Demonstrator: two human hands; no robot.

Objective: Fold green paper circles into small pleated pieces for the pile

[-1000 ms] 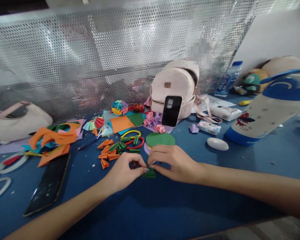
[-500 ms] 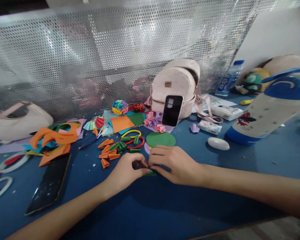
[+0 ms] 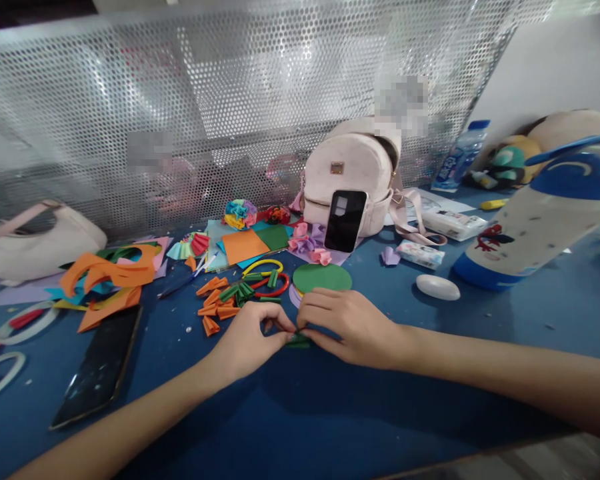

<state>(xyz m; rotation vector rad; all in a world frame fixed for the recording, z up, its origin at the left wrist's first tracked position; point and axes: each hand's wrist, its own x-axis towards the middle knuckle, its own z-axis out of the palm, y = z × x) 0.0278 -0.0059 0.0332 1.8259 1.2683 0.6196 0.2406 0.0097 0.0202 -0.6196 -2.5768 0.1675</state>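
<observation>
Pinching green paper [image 3: 298, 340], hands near backpack [image 3: 353, 180].

On the blue table [image 3: 330, 413], the left hand [image 3: 247, 343] and right hand [image 3: 353, 327] meet fingertip to fingertip, both pinching a small green paper piece [image 3: 299, 341] that lies low against the table. Just behind the hands lies a green paper circle [image 3: 322, 277]; to its left sit folded orange and green bits [image 3: 225, 300] and red and yellow rings [image 3: 270, 277]. A dark phone [image 3: 97, 367] lies at left. A pink backpack [image 3: 353, 177] stands behind, a blue-and-white bottle [image 3: 540, 220] at right.
</observation>
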